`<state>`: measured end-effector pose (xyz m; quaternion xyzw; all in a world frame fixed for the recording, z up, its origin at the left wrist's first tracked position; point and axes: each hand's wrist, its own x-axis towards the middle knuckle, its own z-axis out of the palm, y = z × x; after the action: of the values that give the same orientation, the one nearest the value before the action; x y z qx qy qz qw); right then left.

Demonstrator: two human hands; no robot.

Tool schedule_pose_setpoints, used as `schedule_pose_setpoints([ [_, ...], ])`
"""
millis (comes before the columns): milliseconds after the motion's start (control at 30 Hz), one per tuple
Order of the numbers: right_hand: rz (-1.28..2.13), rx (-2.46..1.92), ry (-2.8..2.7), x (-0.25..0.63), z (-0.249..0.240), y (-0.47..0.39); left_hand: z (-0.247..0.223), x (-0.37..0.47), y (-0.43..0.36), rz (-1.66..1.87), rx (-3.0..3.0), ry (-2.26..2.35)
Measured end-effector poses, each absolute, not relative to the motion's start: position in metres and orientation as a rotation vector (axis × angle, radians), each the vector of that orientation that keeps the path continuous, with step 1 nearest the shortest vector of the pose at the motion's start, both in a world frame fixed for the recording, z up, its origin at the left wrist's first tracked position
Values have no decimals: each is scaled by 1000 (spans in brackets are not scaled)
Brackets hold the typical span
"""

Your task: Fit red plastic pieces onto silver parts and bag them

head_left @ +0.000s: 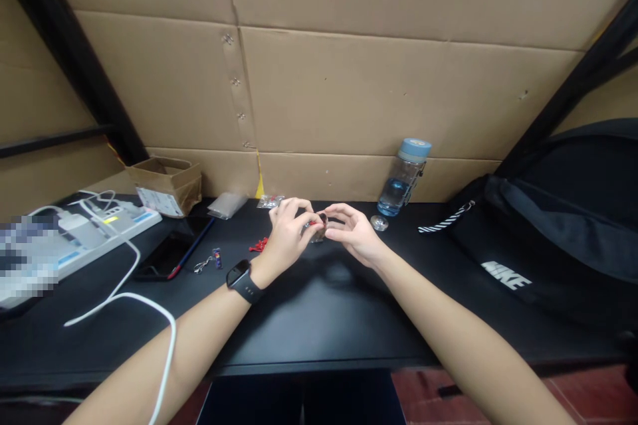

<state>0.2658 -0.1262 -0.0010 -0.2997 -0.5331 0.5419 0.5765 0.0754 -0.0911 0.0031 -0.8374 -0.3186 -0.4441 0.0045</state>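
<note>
Cardboard wall behind black tabletop [319, 319]. Your left hand [288, 232], watch on wrist, and right hand [351, 229] meet at tabletop centre, both pinched narrow on small round piece with red cord [318, 226]; what piece is, cannot tell. More red cord [259, 246] lies just beside left hand. Clear dome [379, 222] near right hand, water bottle [403, 177] behind it. Looks like threading or fitting step, mid-way. Next move calls for steady fingertip grip, piece kept off tabletop.
</note>
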Motion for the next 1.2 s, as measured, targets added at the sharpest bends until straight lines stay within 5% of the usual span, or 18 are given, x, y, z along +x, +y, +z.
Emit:
schedule_pose_setpoints([
  [500, 1141, -797, -1428, 267, -1, -125, 4, 73, -87, -1515, -2630, -1078],
  [1200, 579, -1030, -1800, 272, 3, -124, 18, 62, -91, -1147, -3004, -764],
])
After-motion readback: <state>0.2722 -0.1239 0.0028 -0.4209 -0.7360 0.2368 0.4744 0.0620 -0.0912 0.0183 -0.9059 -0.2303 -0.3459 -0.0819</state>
